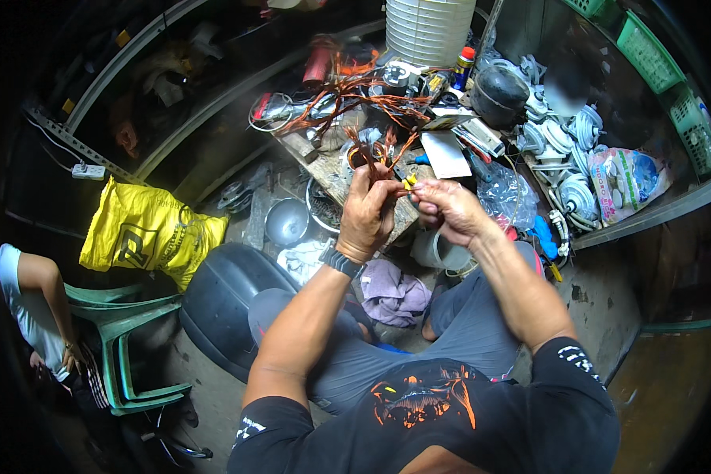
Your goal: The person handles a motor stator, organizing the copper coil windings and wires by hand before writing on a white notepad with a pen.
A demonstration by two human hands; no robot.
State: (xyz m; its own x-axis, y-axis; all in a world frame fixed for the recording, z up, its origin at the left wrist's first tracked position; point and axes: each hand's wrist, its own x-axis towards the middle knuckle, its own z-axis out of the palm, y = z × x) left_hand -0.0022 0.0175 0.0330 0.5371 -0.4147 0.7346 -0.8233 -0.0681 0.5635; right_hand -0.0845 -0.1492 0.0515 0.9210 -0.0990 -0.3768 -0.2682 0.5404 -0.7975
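Note:
My left hand (369, 212), with a dark watch on its wrist, is closed in front of the workbench (328, 170). Orange-brown copper wires (361, 152) rise just above its fingers. Facing it, my right hand (458, 209) is closed with thumb and fingertips pinched together. Between the two sets of fingertips is a small yellow piece (410, 181), with a thin reddish strand just below it. The fingers partly hide both, so the exact grip cannot be made out. A larger tangle of copper wires (391, 103) spreads across the bench behind my hands.
A white bucket (426, 35), a spray can (463, 67) and a dark round housing (499, 92) crowd the back. Several pale motor parts (557, 142) fill the right. At left are a yellow sack (138, 229), a green chair (126, 324) and another person's arm (47, 284).

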